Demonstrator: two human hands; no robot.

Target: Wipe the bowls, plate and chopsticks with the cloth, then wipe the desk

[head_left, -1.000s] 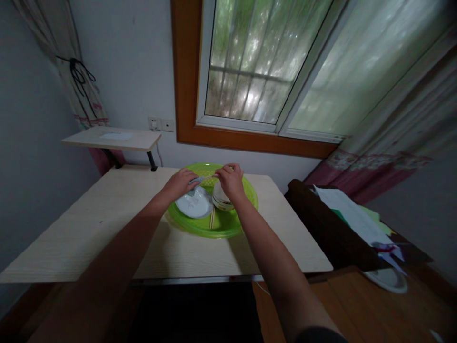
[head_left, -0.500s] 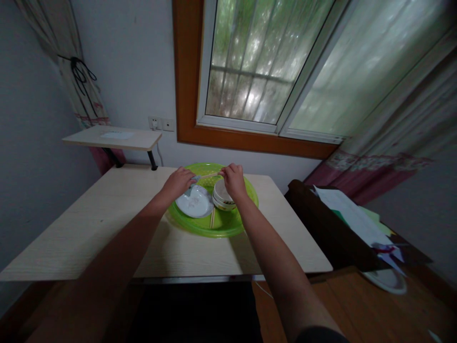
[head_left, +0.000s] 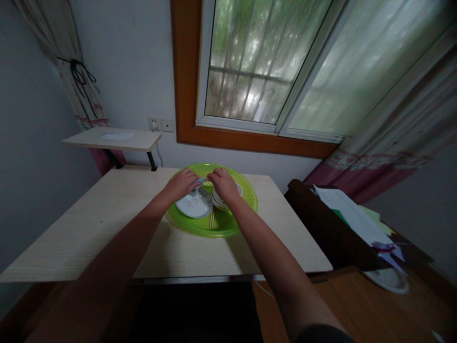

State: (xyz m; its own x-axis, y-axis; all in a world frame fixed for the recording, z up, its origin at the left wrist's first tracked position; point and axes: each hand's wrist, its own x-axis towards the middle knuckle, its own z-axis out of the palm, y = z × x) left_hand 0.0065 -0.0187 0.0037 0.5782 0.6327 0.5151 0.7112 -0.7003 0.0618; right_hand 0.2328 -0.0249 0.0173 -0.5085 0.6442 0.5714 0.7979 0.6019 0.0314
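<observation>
Over the bright green round tray (head_left: 228,233), my left hand (head_left: 182,184) is closed on a bluish-grey cloth (head_left: 199,181). My right hand (head_left: 224,185) is pinched just to the right of the cloth, almost touching it. The chopsticks seen in its fingers a moment earlier are now mostly hidden by the hands and cloth. Below my left hand lies a white plate (head_left: 194,205) with a faint pattern. Stacked white bowls (head_left: 218,202) stand under my right hand, which partly covers them. Other wooden chopsticks (head_left: 212,220) rest in the tray between plate and bowls.
The tray sits on a pale wooden table (head_left: 107,224). A small raised shelf (head_left: 132,138) stands at the table's back left, near wall sockets (head_left: 161,125). Right of the table is a dark brown piece of furniture (head_left: 332,228) with papers (head_left: 353,214) on it.
My right hand has moved left, up against the cloth, so the chopstick length that showed between my hands is covered. My left hand has shifted slightly right.
</observation>
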